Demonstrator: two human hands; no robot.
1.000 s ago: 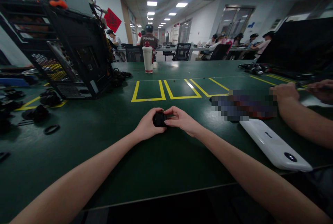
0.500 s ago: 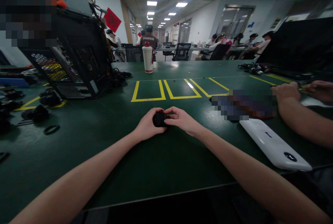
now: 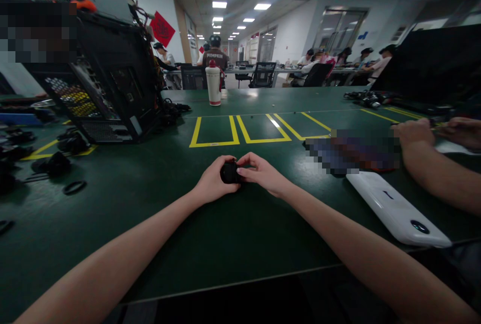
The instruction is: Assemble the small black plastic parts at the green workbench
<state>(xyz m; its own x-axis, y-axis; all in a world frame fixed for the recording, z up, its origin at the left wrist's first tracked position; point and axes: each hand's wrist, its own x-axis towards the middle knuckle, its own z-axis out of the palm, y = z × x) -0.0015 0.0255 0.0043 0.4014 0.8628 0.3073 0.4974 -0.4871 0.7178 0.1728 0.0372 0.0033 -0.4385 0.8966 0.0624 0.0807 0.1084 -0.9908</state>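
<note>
A small, round black part, too dark to name its kind, is held above the green table. Wrapped around it from the left is my left hand, its thumb below and fingers over the top. From the other side my right hand pinches its right edge between thumb and fingers. The fingers partly cover the part, so its right side is hidden. Both hands are close together near the middle of the view.
A black computer case stands at the left, with dark clumps of parts and a black ring nearby. Farther back is a white bottle. A white device lies at the right beside another person's arm.
My right fingers have shifted slightly on the black part's edge, and a thumbnail now shows. My left hand has stayed in place.
</note>
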